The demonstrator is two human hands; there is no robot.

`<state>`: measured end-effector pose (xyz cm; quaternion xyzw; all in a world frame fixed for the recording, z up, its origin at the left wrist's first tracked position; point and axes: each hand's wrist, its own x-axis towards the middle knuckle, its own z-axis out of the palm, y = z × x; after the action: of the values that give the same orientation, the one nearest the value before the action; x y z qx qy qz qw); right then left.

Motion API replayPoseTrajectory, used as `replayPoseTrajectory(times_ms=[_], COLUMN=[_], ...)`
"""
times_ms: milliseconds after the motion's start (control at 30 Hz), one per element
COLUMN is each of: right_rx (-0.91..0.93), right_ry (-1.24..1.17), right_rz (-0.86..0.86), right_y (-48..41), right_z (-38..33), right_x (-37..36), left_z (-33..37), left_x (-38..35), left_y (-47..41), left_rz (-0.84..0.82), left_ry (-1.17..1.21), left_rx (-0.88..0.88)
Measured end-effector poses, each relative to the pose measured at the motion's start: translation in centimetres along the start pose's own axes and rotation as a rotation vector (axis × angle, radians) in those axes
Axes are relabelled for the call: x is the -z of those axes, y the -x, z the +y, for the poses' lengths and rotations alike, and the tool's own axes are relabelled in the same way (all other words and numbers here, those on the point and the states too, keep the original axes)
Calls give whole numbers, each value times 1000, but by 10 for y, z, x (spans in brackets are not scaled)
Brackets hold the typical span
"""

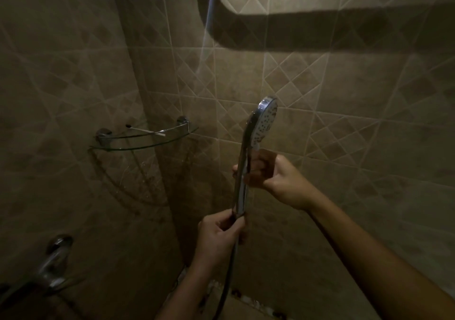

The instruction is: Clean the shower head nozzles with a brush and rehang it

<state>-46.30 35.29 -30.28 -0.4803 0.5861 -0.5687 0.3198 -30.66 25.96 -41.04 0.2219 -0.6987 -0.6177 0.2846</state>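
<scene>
Preparation looks to be the step in hand: the shower head (264, 120) stands upright right of centre, its round dotted nozzle face turned right. The right hand (270, 174) wraps the smooth chrome handle, and the left hand (219, 233) pinches its base where the dark hose (229, 280) joins. The slim white brush (146, 130) lies on the curved glass shelf (138, 148) at centre left, so one hand must probably let go to fetch it. Matte diamond-patterned tiles (344, 98) surround.
</scene>
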Motion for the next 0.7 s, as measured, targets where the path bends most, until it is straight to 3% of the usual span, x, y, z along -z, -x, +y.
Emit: replayPoseTrajectory(times_ms=[167, 333, 433, 600, 700], right_rx=[73, 46, -5, 99, 128], right_ry=[162, 194, 89, 262, 339], right_rz=[161, 35, -34, 120, 129], right_y=[-4, -3, -2, -6, -9], right_z=[5, 3, 0, -3, -1], right_x=[-4, -2, -1, -9, -13], left_z=[-2, 1, 4, 3, 1], left_x=[-3, -4, -2, 1, 1], left_y=[1, 1, 2, 5, 5], left_rz=[72, 81, 65, 53, 91], left_ry=[-35, -41, -56, -45, -41], left_rx=[35, 38, 10, -24, 7])
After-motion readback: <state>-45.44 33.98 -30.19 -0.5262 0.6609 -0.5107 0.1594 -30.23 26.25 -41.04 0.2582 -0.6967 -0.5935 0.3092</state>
